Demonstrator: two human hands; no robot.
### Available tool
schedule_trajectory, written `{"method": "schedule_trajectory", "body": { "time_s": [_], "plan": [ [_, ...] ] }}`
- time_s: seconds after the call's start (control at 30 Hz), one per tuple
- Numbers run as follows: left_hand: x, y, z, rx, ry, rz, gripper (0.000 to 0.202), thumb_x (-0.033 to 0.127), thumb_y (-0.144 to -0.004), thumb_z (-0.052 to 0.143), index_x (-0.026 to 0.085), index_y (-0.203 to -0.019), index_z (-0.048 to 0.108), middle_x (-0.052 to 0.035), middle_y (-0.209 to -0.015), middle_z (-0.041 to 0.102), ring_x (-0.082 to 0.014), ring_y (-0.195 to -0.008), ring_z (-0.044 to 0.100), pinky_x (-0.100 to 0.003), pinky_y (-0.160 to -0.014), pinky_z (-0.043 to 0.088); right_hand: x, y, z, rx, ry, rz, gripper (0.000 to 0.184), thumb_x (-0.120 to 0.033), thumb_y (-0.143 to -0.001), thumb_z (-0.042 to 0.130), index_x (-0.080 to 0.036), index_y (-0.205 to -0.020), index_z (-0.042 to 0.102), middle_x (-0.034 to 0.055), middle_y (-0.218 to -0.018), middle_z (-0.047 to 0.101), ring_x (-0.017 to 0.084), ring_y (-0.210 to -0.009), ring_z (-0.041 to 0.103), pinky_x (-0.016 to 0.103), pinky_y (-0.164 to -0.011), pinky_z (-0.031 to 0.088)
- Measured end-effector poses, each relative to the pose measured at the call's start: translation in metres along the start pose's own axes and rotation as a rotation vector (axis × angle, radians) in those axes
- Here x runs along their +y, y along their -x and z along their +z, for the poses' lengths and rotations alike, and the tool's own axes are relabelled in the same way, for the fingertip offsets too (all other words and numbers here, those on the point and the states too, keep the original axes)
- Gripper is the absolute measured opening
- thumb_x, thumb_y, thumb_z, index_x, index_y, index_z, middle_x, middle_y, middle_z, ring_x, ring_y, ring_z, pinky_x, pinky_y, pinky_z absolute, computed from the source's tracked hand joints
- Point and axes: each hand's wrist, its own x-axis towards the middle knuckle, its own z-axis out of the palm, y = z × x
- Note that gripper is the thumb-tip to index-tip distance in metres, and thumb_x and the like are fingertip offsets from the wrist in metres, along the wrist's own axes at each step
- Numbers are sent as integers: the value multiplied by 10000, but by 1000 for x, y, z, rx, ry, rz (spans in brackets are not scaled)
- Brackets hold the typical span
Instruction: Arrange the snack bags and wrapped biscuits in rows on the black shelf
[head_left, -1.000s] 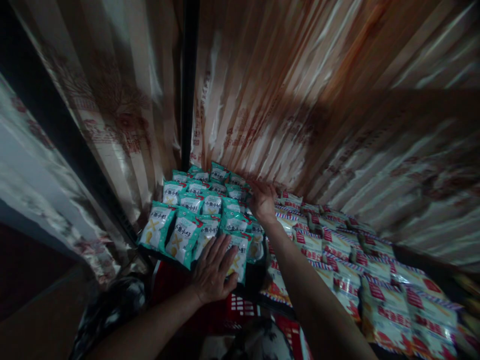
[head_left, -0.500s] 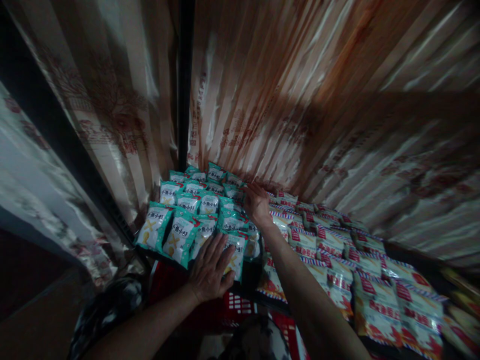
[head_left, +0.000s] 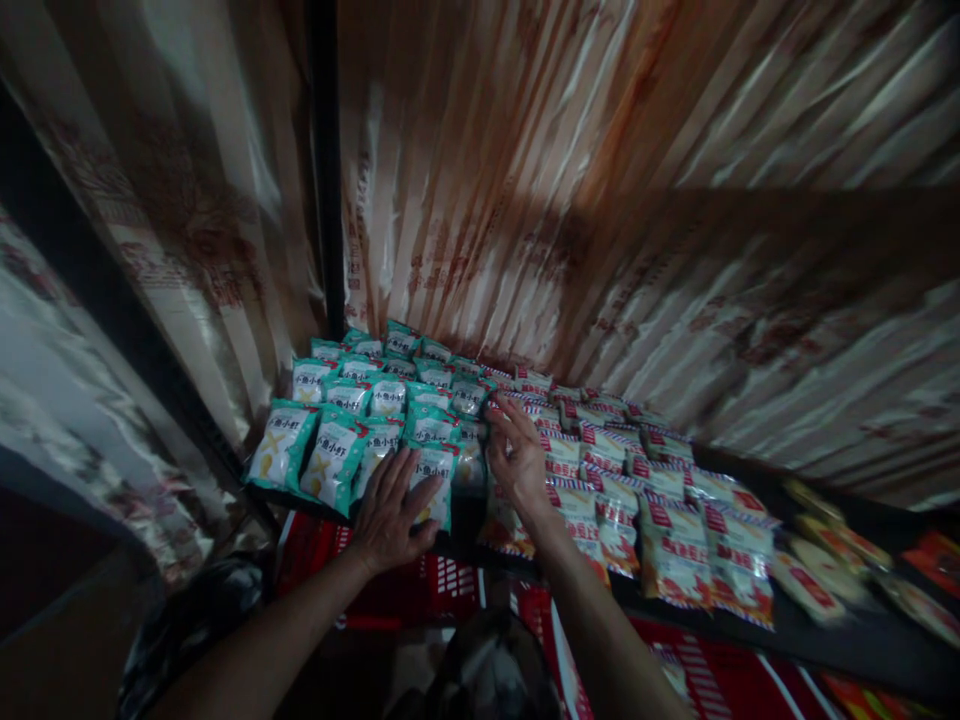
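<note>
My left hand (head_left: 394, 512) lies with fingers spread on the front row of green snack bags, its fingertips against a green-and-white bag (head_left: 433, 470). Bent but apart, the fingers of my right hand (head_left: 517, 455) are at the right end of the green rows, beside a green bag (head_left: 470, 395). No bag is visibly gripped in it. Right of that hand stand rows of white snack bags with red print and striped tops, such as this white bag (head_left: 675, 550). The right forearm covers some of them.
The bags stand on a black shelf (head_left: 832, 640) against a pleated, printed curtain (head_left: 465, 200). A black post (head_left: 324, 170) rises at the back left corner. Red baskets (head_left: 442, 590) sit below the shelf edge. Yellowish packages (head_left: 817, 570) lie farther right.
The view has shifted right, showing more of the shelf. My right hand has come down from the back rows toward the front, with fingers more bent. My left hand stays on the front bags.
</note>
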Motion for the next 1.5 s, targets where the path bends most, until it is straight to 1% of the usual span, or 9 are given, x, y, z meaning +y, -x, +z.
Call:
{"method": "schedule_trajectory", "body": {
  "time_s": [0.2,0.3,0.4,0.6,0.7,0.83,1.07,1.27,1.5],
  "plan": [
    [2,2,1,35,-6,-45,579,325,-816,534,264,-1376,400,-83,-1558,130,-328,-1397,210,-532,-1093,253,2,50,-40,99,-15,90,296,-196,-843,420,-199,-1025,653,98,-1279,577,241,-1292,432,511,-1033,391],
    [9,3,2,69,-15,-87,607,299,-826,523,262,-1406,348,-84,-1563,96,-338,-1402,191,-544,-1090,251,3,76,-61,151,21,153,286,-232,-854,433,-209,-1039,650,94,-1268,583,260,-1285,439,539,-1024,386],
    [27,0,0,96,2,-86,628,279,-843,493,254,-1437,292,-87,-1562,96,-343,-1404,179,-559,-1091,241,6,100,-79,133,38,189,294,-253,-863,440,-214,-1062,653,98,-1285,570,271,-1282,440,538,-1028,381],
    [79,-5,-4,90,101,-38,651,241,-858,470,216,-1462,228,-98,-1551,154,-322,-1405,188,-517,-1087,306,16,134,-101,175,85,190,281,-226,-869,425,-214,-1028,657,109,-1256,582,269,-1248,468,538,-1004,399],
    [101,4,-1,27,164,-36,622,208,-881,419,182,-1465,205,-122,-1531,213,-290,-1399,223,-485,-1074,353,20,149,-105,162,77,211,271,-229,-872,435,-216,-1037,650,109,-1277,564,268,-1229,476,526,-979,418],
    [117,13,5,-35,191,-40,584,140,-898,361,176,-1459,207,-125,-1496,304,-241,-1392,258,-448,-1068,388,24,165,-105,144,40,238,271,-241,-878,429,-222,-1042,644,107,-1303,542,270,-1255,442,528,-984,404],
    [144,-7,19,-113,150,-149,457,119,-862,385,173,-1312,451,-108,-1489,322,-234,-1352,338,-454,-1040,434,38,177,-96,132,18,221,294,-205,-856,414,-227,-1040,642,90,-1349,493,273,-1280,396,551,-989,391],
    [164,-25,32,-96,43,-267,412,120,-800,444,162,-1201,532,-108,-1466,355,-266,-1289,403,-433,-958,495,40,175,-94,87,-7,231,307,-207,-849,424,-219,-1037,665,110,-1365,462,290,-1281,392,546,-1006,384],
    [170,-36,43,3,-54,-379,407,151,-794,478,181,-1195,540,-108,-1427,406,-285,-1215,454,-441,-874,528,34,169,-90,71,-24,225,309,-199,-833,436,-208,-1025,678,117,-1339,465,302,-1273,391,531,-1005,386]
  ]
}}
